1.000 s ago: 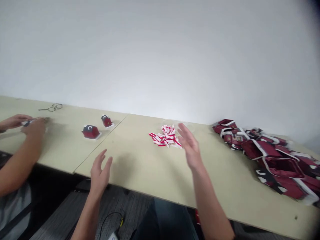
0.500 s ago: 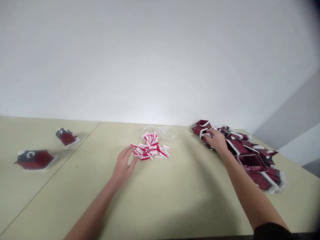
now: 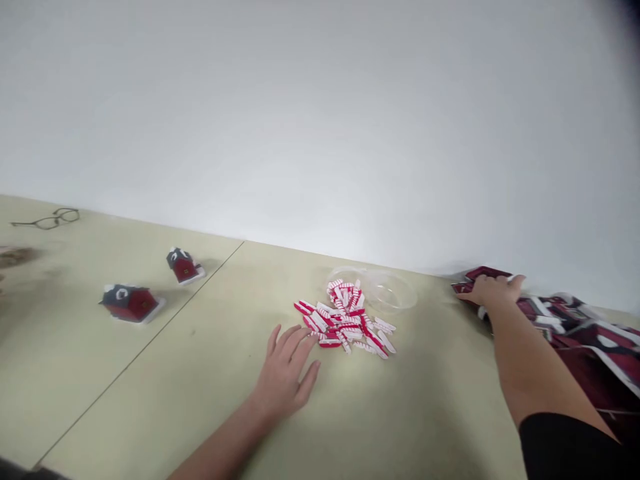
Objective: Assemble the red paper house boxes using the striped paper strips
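Observation:
My left hand (image 3: 285,373) is palm down with its fingers spread, holding nothing. Its fingertips reach the near left edge of a pile of small red-and-white striped pieces (image 3: 347,327). Over at the right, my right hand (image 3: 497,292) is closed over a dark red, white-edged house-shaped piece (image 3: 483,272) beside the wall. The hand covers part of this piece, and its fingertips are partly hidden. More dark red house pieces (image 3: 590,360) with white trim are heaped beside and beneath my right forearm, some running out of view.
Two clear round plastic containers or lids (image 3: 400,293) lie behind the striped pile. Left of the table seam stand a small red house (image 3: 184,265) and a larger red house (image 3: 131,303). Eyeglasses (image 3: 47,221) lie far left. A white wall (image 3: 320,133) bounds the table's back.
The view has swung left, bringing the eyeglasses in. My right hand has turned palm down over the rearmost house piece. My left hand stays spread beside the striped pile.

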`<move>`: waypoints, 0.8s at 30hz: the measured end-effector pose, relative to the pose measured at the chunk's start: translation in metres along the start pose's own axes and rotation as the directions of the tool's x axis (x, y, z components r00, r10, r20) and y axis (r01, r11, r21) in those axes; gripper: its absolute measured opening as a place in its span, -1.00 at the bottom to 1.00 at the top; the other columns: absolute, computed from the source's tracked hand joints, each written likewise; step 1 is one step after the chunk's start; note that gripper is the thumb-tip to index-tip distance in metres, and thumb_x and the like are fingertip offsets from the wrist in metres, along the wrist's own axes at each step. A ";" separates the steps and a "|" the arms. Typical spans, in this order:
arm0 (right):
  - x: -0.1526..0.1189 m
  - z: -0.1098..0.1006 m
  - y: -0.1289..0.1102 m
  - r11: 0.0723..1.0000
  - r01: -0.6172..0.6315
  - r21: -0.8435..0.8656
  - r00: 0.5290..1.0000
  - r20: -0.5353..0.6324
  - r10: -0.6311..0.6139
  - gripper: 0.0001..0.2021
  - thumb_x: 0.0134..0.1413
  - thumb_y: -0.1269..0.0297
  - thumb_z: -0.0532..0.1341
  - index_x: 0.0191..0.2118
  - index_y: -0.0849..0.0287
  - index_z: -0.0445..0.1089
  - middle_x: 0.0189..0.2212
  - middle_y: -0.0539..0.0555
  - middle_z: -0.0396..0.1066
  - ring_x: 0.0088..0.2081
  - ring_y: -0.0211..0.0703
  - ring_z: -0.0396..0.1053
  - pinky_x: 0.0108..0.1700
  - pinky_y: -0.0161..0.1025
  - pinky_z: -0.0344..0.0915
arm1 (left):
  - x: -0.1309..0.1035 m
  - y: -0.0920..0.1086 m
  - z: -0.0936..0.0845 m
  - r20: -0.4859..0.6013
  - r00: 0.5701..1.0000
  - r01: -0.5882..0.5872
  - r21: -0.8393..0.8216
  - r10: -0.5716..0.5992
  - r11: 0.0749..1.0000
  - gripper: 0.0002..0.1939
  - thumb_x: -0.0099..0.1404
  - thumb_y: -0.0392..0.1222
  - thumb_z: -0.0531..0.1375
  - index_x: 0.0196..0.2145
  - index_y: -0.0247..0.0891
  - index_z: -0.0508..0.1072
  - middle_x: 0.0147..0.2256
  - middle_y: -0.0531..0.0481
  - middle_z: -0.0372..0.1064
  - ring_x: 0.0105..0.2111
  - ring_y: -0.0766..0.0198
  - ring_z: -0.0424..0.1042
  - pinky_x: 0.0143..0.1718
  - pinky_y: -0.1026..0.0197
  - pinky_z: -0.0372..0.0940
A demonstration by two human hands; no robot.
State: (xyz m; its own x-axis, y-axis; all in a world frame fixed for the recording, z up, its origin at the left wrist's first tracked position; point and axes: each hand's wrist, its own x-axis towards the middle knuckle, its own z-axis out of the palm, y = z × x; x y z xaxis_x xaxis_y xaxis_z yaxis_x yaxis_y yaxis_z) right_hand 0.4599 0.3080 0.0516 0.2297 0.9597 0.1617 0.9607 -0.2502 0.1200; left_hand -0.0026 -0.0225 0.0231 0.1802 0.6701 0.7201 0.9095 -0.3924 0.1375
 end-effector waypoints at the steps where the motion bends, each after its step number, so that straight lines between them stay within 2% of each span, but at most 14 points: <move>1: 0.003 0.004 -0.001 1.000 0.009 -0.002 1.000 -0.017 -0.009 -0.61 -0.16 0.07 0.47 -0.61 0.27 0.37 -0.13 0.59 0.40 0.18 0.47 0.23 0.27 0.24 -0.34 | -0.001 0.000 0.001 -0.001 1.000 0.013 -0.005 -0.013 1.000 -0.63 0.33 -0.20 0.11 0.09 -0.17 0.36 0.01 -0.08 0.47 0.09 0.22 0.38 0.39 0.06 -0.03; 4: 0.010 0.011 -0.005 0.999 0.036 0.007 0.998 -0.057 -0.035 -0.44 -0.20 0.15 0.50 -0.81 0.15 0.11 -0.18 0.56 0.41 0.18 0.46 0.24 0.29 0.23 -0.41 | -0.002 -0.001 0.001 0.014 0.999 0.039 -0.007 -0.039 0.999 -0.64 0.33 -0.17 0.11 0.08 -0.17 0.37 0.01 -0.07 0.48 0.09 0.21 0.38 0.40 0.06 -0.07; 6: 0.008 0.013 -0.007 0.999 0.036 -0.034 0.997 -0.061 -0.038 -0.48 -0.22 0.14 0.51 -0.80 0.16 0.17 -0.15 0.57 0.41 0.16 0.46 0.25 0.29 0.23 -0.41 | -0.001 -0.001 0.001 0.020 0.999 0.043 -0.001 -0.043 0.999 -0.64 0.33 -0.17 0.11 0.07 -0.18 0.37 0.01 -0.07 0.48 0.10 0.21 0.38 0.41 0.08 -0.12; 8: 0.002 0.013 -0.009 0.994 0.048 -0.094 0.997 -0.059 -0.054 -0.62 -0.18 0.09 0.50 -0.65 0.24 0.39 -0.12 0.57 0.40 0.14 0.46 0.26 0.28 0.24 -0.37 | -0.001 -0.001 0.001 0.018 0.999 0.042 0.001 -0.042 0.999 -0.65 0.33 -0.18 0.11 0.07 -0.18 0.38 0.01 -0.06 0.48 0.10 0.22 0.37 0.42 0.11 -0.20; 10: -0.006 0.012 -0.010 0.986 0.068 -0.149 0.996 -0.052 -0.077 -0.62 -0.11 0.02 0.46 -0.39 0.32 0.55 -0.10 0.56 0.40 0.11 0.45 0.27 0.27 0.26 -0.33 | -0.001 -0.001 0.001 0.011 0.999 0.042 -0.005 -0.042 0.999 -0.65 0.33 -0.18 0.11 0.07 -0.19 0.37 0.01 -0.04 0.48 0.10 0.24 0.36 0.42 0.16 -0.25; 12: -0.015 0.010 -0.011 0.975 0.086 -0.207 0.994 -0.042 -0.097 -0.49 -0.03 -0.05 0.41 -0.16 0.37 0.56 -0.07 0.56 0.39 0.10 0.41 0.27 0.27 0.27 -0.30 | -0.001 -0.001 0.001 0.008 0.999 0.050 -0.013 -0.050 0.999 -0.65 0.34 -0.18 0.12 0.07 -0.18 0.36 0.01 -0.03 0.48 0.10 0.28 0.36 0.41 0.20 -0.28; 14: -0.024 0.007 -0.012 0.962 0.096 -0.256 0.994 -0.024 -0.106 -0.40 0.04 -0.12 0.34 -0.05 0.39 0.53 -0.04 0.56 0.38 0.11 0.38 0.25 0.26 0.29 -0.31 | -0.001 -0.001 0.001 0.008 0.998 0.066 -0.022 -0.066 0.998 -0.66 0.34 -0.18 0.12 0.07 -0.17 0.36 0.01 -0.03 0.47 0.09 0.30 0.36 0.40 0.22 -0.28; 17: -0.034 -0.001 -0.018 0.950 0.114 -0.289 0.993 0.050 -0.104 -0.38 0.07 -0.21 0.27 -0.09 0.35 0.55 -0.03 0.55 0.38 0.12 0.38 0.22 0.26 0.31 -0.37 | 0.000 -0.001 0.001 0.018 0.997 0.081 -0.033 -0.081 0.996 -0.66 0.35 -0.17 0.12 0.07 -0.16 0.35 0.02 -0.03 0.47 0.09 0.31 0.37 0.39 0.23 -0.27; 21: -0.041 -0.013 -0.028 0.942 0.128 -0.310 0.987 0.132 -0.090 -0.44 0.01 -0.20 0.32 -0.23 0.32 0.56 -0.14 0.53 0.42 0.10 0.41 0.23 0.25 0.31 -0.52 | 0.000 -0.003 0.003 0.038 0.995 0.092 -0.018 -0.091 0.996 -0.65 0.35 -0.18 0.12 0.09 -0.16 0.33 0.04 -0.05 0.45 0.09 0.32 0.37 0.37 0.22 -0.25; 24: -0.044 -0.019 -0.033 0.950 0.104 -0.293 0.986 0.156 -0.059 -0.48 0.07 -0.18 0.29 -0.20 0.28 0.55 -0.20 0.45 0.45 0.11 0.40 0.24 0.23 0.33 -0.56 | -0.002 -0.005 0.006 0.045 0.995 0.095 -0.020 -0.094 0.995 -0.64 0.36 -0.19 0.12 0.10 -0.15 0.33 0.05 -0.06 0.45 0.08 0.30 0.38 0.36 0.18 -0.20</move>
State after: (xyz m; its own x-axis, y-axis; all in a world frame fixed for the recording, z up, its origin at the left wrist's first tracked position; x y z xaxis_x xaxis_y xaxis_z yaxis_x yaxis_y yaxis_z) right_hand 0.4152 0.2713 0.0596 0.1938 0.9810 -0.0007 0.8914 -0.1758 0.4178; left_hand -0.0050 -0.0184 0.0173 0.1103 0.7318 0.6725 0.9149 -0.3391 0.2190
